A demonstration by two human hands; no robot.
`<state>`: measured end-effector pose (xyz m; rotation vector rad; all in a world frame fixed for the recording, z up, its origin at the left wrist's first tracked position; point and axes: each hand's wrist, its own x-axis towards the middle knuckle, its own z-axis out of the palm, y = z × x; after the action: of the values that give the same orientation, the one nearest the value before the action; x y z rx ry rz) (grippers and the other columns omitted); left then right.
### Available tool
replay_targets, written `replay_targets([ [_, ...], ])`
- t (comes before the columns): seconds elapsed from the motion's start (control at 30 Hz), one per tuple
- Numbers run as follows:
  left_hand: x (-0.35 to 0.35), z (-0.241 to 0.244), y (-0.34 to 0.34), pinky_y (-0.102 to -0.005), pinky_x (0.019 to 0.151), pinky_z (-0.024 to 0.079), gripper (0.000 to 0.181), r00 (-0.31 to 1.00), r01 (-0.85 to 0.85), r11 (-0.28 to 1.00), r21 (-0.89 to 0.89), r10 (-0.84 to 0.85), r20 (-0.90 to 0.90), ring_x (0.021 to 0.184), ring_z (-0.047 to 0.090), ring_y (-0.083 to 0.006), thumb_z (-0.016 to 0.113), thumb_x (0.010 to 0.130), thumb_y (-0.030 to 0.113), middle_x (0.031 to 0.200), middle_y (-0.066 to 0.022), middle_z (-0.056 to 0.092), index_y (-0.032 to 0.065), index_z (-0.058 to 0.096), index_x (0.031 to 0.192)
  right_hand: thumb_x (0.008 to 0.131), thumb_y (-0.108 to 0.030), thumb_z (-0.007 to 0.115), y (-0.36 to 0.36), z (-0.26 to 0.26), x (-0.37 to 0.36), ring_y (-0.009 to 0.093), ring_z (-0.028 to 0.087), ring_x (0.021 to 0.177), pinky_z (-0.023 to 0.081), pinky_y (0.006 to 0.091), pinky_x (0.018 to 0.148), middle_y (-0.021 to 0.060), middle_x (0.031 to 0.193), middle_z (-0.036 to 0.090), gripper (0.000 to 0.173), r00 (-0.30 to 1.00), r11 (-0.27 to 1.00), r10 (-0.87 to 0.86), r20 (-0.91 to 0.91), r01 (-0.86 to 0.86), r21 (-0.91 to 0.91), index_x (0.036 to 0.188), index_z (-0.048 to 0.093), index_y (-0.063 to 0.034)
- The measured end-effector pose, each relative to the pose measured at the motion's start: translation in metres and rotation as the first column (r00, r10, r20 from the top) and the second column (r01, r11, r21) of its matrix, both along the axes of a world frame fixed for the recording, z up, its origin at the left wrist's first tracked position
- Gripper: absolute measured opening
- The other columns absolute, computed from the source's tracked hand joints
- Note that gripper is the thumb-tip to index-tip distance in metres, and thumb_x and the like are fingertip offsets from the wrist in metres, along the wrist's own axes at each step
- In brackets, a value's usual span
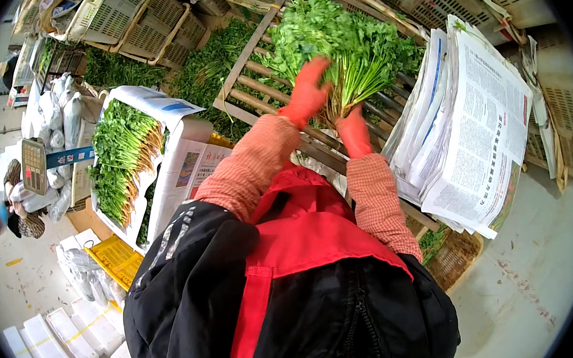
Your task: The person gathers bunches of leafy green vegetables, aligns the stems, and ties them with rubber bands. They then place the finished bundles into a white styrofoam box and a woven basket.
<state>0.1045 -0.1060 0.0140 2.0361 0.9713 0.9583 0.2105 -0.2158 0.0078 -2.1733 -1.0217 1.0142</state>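
Observation:
Both of my hands wear orange-red rubber gloves. My right hand (355, 131) is closed around the root end of a bunch of leafy green herbs, likely coriander (359, 78). Blurred by motion, my left hand (309, 89) is beside the bunch's stems with fingers partly spread; whether it grips any stems cannot be told. More leafy greens (303, 19) lie beneath and beyond on a slatted rack (252, 85). At the left, a newspaper-lined box holds a neat layer of greens (129, 159), with the roots towards the right.
A thick stack of newspapers (481, 131) lies to the right of the rack. Loose greens (218, 75) cover the area behind it. Plastic crates (124, 19) stand along the back. A scale display (35, 166), bagged goods (56, 117) and another person (21, 217) are at the left.

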Motion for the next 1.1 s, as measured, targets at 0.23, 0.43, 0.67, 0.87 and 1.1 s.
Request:
replay_targets([
  [0.23,-0.042,0.014,0.011,-0.0322,0.076,0.047,0.025,0.904,-0.021,0.866,-0.500,0.230,0.359,0.089,0.061,-0.0200,0.052,0.088,0.011,0.101,-0.0112,0.063,-0.0015,0.058,0.109,0.074,-0.037,0.066,-0.023,0.090,0.011,0.026,0.061,0.075,0.047,0.0356,0.068,0.0103,0.089,0.064,0.053,0.974,0.983,-0.150,0.171,0.129,0.127,0.118,0.054,-0.0094],
  [0.43,-0.047,0.021,-0.012,-0.0388,0.061,0.047,0.040,0.927,-0.032,0.950,-0.311,-0.088,-0.366,0.068,0.062,-0.0299,0.059,0.081,0.041,0.073,-0.0182,0.063,0.0030,0.064,0.092,0.075,-0.032,0.066,0.029,0.059,-0.007,0.026,0.061,0.075,0.046,0.0348,0.067,0.0090,0.087,0.063,0.044,0.818,0.975,-0.038,0.574,-0.096,0.201,0.111,0.059,-0.0082],
  [0.67,-0.062,0.012,0.027,-0.0257,0.042,0.048,0.038,0.908,0.284,0.347,-0.894,-0.396,0.135,0.051,0.062,-0.0186,0.044,0.092,0.032,0.067,-0.0129,0.064,-0.0013,0.060,0.084,0.084,-0.018,0.058,0.044,0.051,0.011,0.008,0.050,0.053,0.038,0.0211,0.047,0.0033,0.069,0.062,0.024,0.851,0.867,-0.316,-0.419,0.439,0.236,0.102,0.063,-0.0028],
  [0.87,-0.101,0.021,0.055,-0.0260,0.044,0.050,0.045,0.802,0.437,0.031,-0.899,-0.467,0.374,0.053,0.063,-0.0192,0.035,0.095,0.036,0.069,-0.0122,0.065,-0.0015,0.059,0.088,0.085,-0.019,0.058,0.036,0.068,0.003,0.006,0.047,0.049,0.036,0.0191,0.045,0.0047,0.067,0.061,0.026,0.842,0.836,-0.411,-0.349,0.501,0.225,0.101,0.061,0.0011],
  [1.1,-0.122,0.024,0.090,-0.0274,0.047,0.051,0.047,0.657,0.421,0.046,-0.906,-0.704,0.269,0.054,0.063,-0.0185,0.036,0.095,0.039,0.069,-0.0115,0.065,-0.0013,0.059,0.089,0.084,-0.018,0.060,0.035,0.103,-0.023,0.006,0.046,0.051,0.038,0.0178,0.047,0.0034,0.069,0.057,0.027,0.561,0.678,-0.223,-0.797,0.677,0.287,0.104,0.058,0.0011],
])
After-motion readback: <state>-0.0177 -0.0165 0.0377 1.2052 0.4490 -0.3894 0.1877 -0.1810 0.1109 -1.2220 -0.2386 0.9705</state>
